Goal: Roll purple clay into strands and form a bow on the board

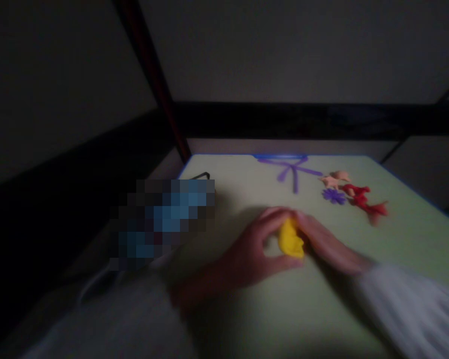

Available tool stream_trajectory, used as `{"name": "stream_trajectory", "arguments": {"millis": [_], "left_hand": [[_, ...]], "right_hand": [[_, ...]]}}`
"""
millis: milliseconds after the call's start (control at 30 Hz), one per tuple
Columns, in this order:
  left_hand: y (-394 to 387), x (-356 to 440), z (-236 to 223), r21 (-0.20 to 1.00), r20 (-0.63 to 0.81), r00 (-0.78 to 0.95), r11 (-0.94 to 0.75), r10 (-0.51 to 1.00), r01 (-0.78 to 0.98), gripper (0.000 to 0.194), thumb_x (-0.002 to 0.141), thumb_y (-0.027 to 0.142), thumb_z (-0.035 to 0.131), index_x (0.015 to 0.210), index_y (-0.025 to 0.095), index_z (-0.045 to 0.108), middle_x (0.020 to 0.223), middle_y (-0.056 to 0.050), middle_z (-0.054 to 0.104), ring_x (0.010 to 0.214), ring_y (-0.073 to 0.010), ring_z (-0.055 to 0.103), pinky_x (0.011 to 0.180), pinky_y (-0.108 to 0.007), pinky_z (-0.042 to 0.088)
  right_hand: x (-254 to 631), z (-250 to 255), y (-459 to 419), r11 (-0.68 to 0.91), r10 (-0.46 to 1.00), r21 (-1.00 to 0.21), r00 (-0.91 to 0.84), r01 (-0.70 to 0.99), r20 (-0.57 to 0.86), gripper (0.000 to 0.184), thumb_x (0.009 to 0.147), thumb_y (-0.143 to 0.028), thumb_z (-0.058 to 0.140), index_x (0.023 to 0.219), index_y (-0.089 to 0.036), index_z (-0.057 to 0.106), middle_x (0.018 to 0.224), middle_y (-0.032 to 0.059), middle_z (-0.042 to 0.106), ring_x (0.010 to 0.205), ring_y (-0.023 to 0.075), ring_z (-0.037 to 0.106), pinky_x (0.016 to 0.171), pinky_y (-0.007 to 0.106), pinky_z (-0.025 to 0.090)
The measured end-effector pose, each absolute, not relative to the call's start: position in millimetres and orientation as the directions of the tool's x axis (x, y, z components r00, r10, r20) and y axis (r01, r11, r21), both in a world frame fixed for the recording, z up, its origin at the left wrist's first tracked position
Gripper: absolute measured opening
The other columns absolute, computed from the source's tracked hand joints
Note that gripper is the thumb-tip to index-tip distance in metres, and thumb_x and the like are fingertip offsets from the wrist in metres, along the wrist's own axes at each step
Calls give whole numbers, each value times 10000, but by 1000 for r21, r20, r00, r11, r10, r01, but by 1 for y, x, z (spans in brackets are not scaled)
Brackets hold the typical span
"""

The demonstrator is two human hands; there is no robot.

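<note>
A yellow lump of soft clay [291, 240] lies on a pale green mat [247, 194]. My left hand [249, 254] curls round it, thumb below and fingers above. My right hand [324, 242] comes in from the right and presses its fingers against the lump's right side. Both hands are closed on the clay. The picture is dim and blurred.
At the mat's far side lie purple clay strips in a bow-like shape [292, 172], a purple flower [334, 196], a pink piece [336, 178] and red pieces [364, 200]. A pixelated blue patch [164, 219] sits left. A dark red pole [153, 75] stands behind.
</note>
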State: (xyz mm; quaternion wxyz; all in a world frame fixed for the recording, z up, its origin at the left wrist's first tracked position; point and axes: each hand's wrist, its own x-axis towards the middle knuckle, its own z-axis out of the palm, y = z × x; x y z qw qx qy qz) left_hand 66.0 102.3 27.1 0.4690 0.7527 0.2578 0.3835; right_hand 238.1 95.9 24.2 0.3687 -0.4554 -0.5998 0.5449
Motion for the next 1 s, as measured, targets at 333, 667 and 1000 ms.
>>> {"name": "stream_trajectory", "arguments": {"millis": [333, 667, 1000], "left_hand": [[120, 66, 21, 961, 55, 360, 47, 931, -271, 223, 728, 199, 679, 937, 157, 615, 1019, -78, 681, 933, -193, 626, 870, -337, 462], [121, 61, 8, 812, -91, 433, 319, 897, -490, 257, 768, 159, 660, 1025, 161, 659, 934, -49, 646, 842, -141, 613, 826, -299, 463], [122, 59, 35, 684, -215, 503, 497, 837, -534, 300, 782, 319, 597, 569, 110, 635, 517, -6, 531, 443, -71, 493, 431, -177, 375]], "right_hand": [[236, 24, 107, -86, 983, -973, -176, -216, -47, 510, 763, -674, 543, 850, -174, 595, 561, -35, 564, 456, 77, 453, 420, 180, 315], [240, 23, 112, -28, 999, -962, -31, -270, -20, 379, 744, -539, 657, 764, -162, 632, 531, -33, 557, 436, 68, 448, 402, 172, 326], [241, 25, 111, 16, 1000, -988, -13, -152, 18, 391, 741, -539, 647, 649, -162, 606, 479, -36, 517, 421, 72, 417, 405, 190, 312]]}}
